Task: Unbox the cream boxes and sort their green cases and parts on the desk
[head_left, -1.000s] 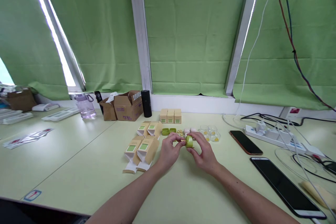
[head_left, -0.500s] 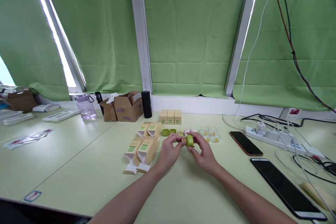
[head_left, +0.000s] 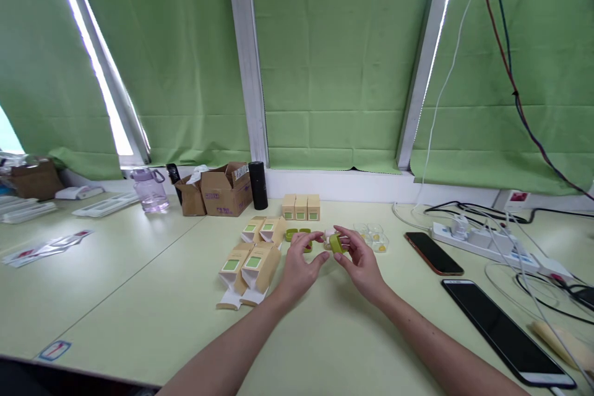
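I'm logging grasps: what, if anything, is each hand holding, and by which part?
The right hand holds a small green piece by its right edge, between thumb and fingers; the left hand looks empty.

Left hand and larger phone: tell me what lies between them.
In the head view, the right hand, holding a green piece, and its forearm, then tabletop.

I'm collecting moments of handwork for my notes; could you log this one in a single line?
left hand: open | right hand: holding small green piece | nearby: beige cartons, clear containers
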Demonstrator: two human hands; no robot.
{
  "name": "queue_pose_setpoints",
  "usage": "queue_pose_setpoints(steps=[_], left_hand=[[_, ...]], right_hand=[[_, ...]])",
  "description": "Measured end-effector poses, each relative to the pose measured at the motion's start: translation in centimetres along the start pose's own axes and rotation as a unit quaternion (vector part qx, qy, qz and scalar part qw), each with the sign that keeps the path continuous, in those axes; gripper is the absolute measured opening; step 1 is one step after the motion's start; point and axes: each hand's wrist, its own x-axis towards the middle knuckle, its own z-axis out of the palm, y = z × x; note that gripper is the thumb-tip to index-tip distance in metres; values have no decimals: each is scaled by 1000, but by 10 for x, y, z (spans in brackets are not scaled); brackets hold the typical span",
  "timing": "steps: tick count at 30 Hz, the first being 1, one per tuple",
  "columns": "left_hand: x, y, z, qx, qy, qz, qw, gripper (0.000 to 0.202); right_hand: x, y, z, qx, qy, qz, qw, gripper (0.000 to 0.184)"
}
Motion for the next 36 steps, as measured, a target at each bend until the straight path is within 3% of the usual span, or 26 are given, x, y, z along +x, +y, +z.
queue_pose_setpoints(steps=[8,16,25,32,36], left_hand=[[-1,-2,2,9,-14,-13,1000,44],[1,-9,4,17,-22,31,999,44],[2,-9,3,49,-21,36,998,43],[-2,-13,2,141,-11,157,978,44],[-4,-12,3,172,-11,204,964,46]], right_hand=[[-4,-9,3,-79,10,-25,996,59],[-5,-10,2,-141,1,-103,985,46],[-4,-15,-1,-179,-6,-153,972,41],[-3,-20,-4,-302,43,-250,919,33],[-3,-22,-4,-375,54,-266,887,28]])
